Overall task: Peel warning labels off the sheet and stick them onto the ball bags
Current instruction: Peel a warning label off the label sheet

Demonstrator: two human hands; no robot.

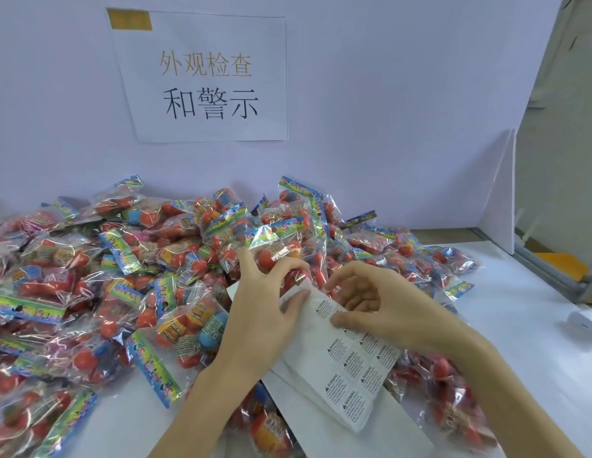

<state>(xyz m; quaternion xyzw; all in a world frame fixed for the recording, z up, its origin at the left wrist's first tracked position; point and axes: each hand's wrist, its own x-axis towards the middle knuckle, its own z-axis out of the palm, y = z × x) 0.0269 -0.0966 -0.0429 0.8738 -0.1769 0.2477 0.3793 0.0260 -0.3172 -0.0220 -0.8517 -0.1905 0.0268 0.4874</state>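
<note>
Nearest me, the label sheet (351, 368) lies tilted over the white counter (519, 325), its printed warning labels (334, 385) running in rows toward its lower end, with another blank white sheet (337, 434) partly under it. Both hands meet at the sheet's upper end. The left hand (265, 312) has its thumb pressed on the sheet's top edge, while its fingers curl up round a ball bag (275, 246) just above the sheet. The right hand (374, 302) has its fingers bent, thumb tip on the sheet at the top labels; whether it has a label pinched, I cannot tell. Left of the sheet and beyond it, a heap of ball bags (122, 276) with red balls and bright header strips spreads across the counter, and more bags lie to the sheet's right. Behind the heap, a paper sign (205, 81) with Chinese characters hangs on the pale wall (387, 94).
</note>
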